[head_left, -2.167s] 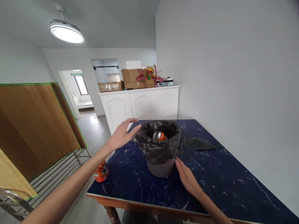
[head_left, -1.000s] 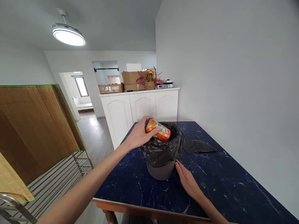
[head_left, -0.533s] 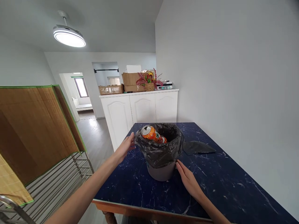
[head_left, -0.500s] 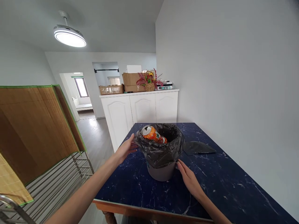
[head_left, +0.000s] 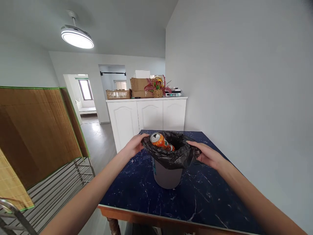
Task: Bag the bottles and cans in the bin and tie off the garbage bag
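A small grey bin [head_left: 167,175] lined with a black plastic bag [head_left: 174,157] stands on a dark blue marbled table [head_left: 210,202]. An orange drink can [head_left: 160,141] lies tilted in the bin's mouth, its silver top facing up and left. My left hand [head_left: 136,146] grips the bag's rim on the left side. On the right side, my right hand [head_left: 207,155] has its fingers closed on the gathered bag edge. The bag's lower hem has ridden up, baring more of the bin wall.
A white cabinet [head_left: 149,114] stands behind the table with cardboard boxes [head_left: 138,87] and a flower basket [head_left: 157,88] on top. A bamboo screen [head_left: 36,127] over a metal rack [head_left: 53,195] is on the left. A white wall runs along the table's right side.
My left hand dropped the orange can into the bin, then went to the bag's left rim. My right hand rose from the table by the bin's base to the bag's right rim.
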`<state>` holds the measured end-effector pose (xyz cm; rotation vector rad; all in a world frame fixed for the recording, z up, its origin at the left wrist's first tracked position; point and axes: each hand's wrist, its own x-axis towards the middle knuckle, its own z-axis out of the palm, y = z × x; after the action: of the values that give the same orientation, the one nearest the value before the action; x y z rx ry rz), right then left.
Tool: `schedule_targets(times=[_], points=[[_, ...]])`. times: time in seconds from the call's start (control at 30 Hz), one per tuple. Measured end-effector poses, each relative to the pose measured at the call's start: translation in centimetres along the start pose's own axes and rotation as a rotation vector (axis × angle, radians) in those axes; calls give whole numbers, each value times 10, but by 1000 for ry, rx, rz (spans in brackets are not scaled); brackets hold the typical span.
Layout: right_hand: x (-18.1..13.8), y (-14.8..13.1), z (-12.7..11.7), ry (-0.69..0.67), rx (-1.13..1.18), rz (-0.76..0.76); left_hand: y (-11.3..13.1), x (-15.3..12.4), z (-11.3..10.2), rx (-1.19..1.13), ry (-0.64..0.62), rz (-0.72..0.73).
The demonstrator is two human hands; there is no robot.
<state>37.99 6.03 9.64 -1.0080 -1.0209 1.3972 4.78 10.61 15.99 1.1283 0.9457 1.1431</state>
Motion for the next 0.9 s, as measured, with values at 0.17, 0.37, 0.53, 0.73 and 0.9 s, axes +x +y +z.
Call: schedule_targets(times=[0.17,0.37,0.53,0.73,0.9], points=[[7,-39,3,45,64,-7,17,-3,11,-46,15,85],[19,-75,15,49,180,-63,41,-5,27,-114,34,184],[35,-92,25,74,261,-108,62,2,36,-163,76,245],[49,-108,25,133,334,-150,76,10,49,-241,106,346],[55,-121,25,152,397,-178,82,9,57,-294,117,420]])
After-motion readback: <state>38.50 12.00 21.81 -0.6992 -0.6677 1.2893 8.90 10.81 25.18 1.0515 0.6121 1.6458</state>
